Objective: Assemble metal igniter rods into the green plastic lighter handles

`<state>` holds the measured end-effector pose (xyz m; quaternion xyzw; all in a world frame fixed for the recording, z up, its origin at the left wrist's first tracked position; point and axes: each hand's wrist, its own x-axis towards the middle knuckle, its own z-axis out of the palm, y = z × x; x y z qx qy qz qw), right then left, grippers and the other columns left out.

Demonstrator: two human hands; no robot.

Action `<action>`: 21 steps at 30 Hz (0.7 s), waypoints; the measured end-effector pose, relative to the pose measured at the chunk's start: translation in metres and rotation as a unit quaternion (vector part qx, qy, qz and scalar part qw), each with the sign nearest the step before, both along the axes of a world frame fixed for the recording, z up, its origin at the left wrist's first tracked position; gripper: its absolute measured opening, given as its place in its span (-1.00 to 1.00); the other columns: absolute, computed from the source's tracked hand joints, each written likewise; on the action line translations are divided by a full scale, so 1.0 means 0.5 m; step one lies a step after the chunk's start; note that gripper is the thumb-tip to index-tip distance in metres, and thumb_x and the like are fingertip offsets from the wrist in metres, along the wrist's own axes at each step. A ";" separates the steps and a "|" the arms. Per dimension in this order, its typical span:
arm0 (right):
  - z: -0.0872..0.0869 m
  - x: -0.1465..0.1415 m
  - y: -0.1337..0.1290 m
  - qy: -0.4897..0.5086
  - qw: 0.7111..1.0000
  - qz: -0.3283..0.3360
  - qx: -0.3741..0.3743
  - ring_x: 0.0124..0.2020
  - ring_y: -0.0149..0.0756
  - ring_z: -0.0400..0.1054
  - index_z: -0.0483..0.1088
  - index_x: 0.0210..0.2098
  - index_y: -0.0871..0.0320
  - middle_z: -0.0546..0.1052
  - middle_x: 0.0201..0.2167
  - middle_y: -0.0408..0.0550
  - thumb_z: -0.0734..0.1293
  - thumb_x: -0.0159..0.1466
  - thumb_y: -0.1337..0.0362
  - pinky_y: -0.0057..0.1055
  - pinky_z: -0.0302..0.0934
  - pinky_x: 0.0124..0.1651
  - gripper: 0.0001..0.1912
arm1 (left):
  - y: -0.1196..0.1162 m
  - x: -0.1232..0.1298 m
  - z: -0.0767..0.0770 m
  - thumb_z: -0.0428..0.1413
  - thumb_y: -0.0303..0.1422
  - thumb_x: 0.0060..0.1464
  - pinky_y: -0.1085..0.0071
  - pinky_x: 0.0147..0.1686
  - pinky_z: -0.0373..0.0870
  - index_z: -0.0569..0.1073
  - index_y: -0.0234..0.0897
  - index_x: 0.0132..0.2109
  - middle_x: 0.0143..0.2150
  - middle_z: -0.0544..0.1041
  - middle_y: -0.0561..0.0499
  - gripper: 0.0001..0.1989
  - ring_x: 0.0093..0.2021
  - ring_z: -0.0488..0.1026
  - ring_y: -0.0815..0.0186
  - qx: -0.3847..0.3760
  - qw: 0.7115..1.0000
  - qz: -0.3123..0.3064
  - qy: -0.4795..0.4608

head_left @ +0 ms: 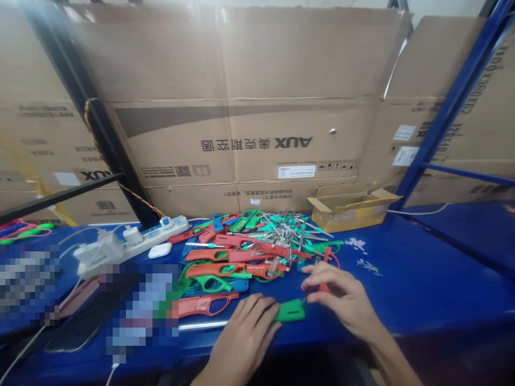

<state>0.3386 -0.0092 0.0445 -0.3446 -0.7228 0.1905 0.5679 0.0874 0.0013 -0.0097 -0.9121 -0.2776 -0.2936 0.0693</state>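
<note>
My left hand (251, 327) lies closed over a long-nosed gas lighter. The lighter's green handle end (292, 311) sticks out to the right of my fingers, and its metal tube (205, 324) runs out to the left. Just right of the green end, my right hand (344, 297) is pinched, with a bit of red between its fingers and a thin tip near the handle; I cannot make out the whole piece. Behind both hands spreads a pile of red, orange and green lighter casings (241, 241), with teal-and-metal lighter nozzles (289, 230) heaped at its right.
A small open cardboard box (350, 214) stands behind on the right. Small pink bits (357, 244) lie on the blue table (434, 279). To the left are a white power strip (137, 241), an earbud case (160, 250), cables and blurred-out items. Large cardboard (257, 64) backs the table.
</note>
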 end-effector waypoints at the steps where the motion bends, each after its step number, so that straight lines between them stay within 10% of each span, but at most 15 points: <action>1: -0.002 -0.001 0.003 0.014 1.000 -0.009 0.000 -0.15 -0.11 0.59 0.60 -0.28 0.05 0.65 -0.39 -0.07 0.54 0.24 0.16 -0.16 0.50 -0.02 -0.86 | 0.000 0.000 -0.002 -0.09 -0.33 0.49 0.16 0.00 0.58 0.48 -0.28 0.17 0.02 0.60 -0.12 -0.69 0.05 0.55 0.11 0.005 1.000 0.002 0.000; 8: -0.015 -0.014 0.001 0.012 0.996 -0.085 0.014 -0.20 -0.17 0.57 0.51 -0.28 0.07 0.61 -0.37 -0.08 0.53 0.25 0.15 -0.33 0.47 -0.15 -0.82 | -0.001 0.002 -0.005 -0.12 -0.32 0.50 0.14 -0.02 0.59 0.48 -0.29 0.17 0.02 0.61 -0.12 -0.66 0.04 0.56 0.09 0.014 1.000 0.005 0.001; 14: -0.026 -0.035 -0.015 -0.082 0.996 -0.009 -0.018 -0.13 -0.27 0.55 0.49 -0.06 0.02 0.61 -0.15 -0.07 0.37 0.40 0.34 -0.44 0.44 -0.06 -0.86 | -0.003 0.001 0.000 -0.11 -0.34 0.49 0.14 0.02 0.59 0.45 -0.30 0.20 0.06 0.59 -0.14 -0.67 0.09 0.54 0.09 -0.015 1.000 0.001 -0.003; 21: -0.044 -0.019 -0.010 -0.252 0.967 -0.023 0.015 0.16 -0.15 0.40 0.41 0.20 -0.08 0.45 0.13 0.06 0.22 0.46 0.43 -0.19 0.38 0.16 -0.59 | -0.004 0.000 0.008 -0.09 -0.44 0.45 0.06 0.12 0.52 0.39 -0.32 0.25 0.17 0.53 -0.16 -0.66 0.20 0.45 0.04 -0.007 1.000 -0.012 -0.008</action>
